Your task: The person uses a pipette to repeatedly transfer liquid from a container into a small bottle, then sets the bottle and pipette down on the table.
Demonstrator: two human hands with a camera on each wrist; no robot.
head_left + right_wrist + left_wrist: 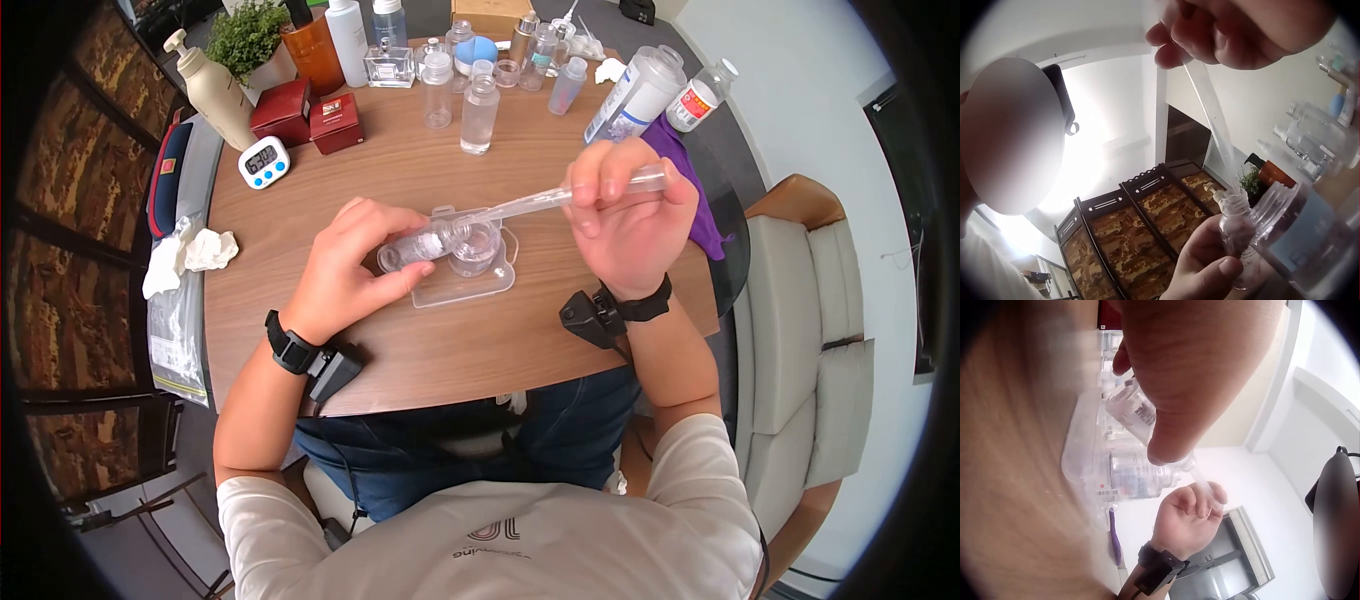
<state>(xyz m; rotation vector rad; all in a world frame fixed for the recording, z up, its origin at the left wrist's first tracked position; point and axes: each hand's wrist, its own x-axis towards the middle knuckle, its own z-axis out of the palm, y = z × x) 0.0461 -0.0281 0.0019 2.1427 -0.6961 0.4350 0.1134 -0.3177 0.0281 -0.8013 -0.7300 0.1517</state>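
Closest to the left wrist camera, the left hand (1200, 369) fills the upper part, its thumb and fingers parted only by the breadth of a small clear bottle (1130, 412), which they pinch. That view shows dark print on the bottle, too blurred to read. The fingers of the right hand (632, 215) curl round the wide end of a clear pipette (530, 205). The right wrist view shows the pipette's narrow end in the bottle's neck, a join the head view leaves hard to make out.

From above, the bottle lies tilted over a shallow clear tray (450, 293), beside a round clear jar (472, 264) on the tray. Farther out on the wooden table (350, 355) stand a bottle of clear liquid (479, 120), a dark red box (336, 125) and a white timer (264, 162). Only the left wrist view shows a barcode (1108, 492) on a large bottle's label. The right wrist view shows a patterned folding screen (1124, 247) behind the left hand.
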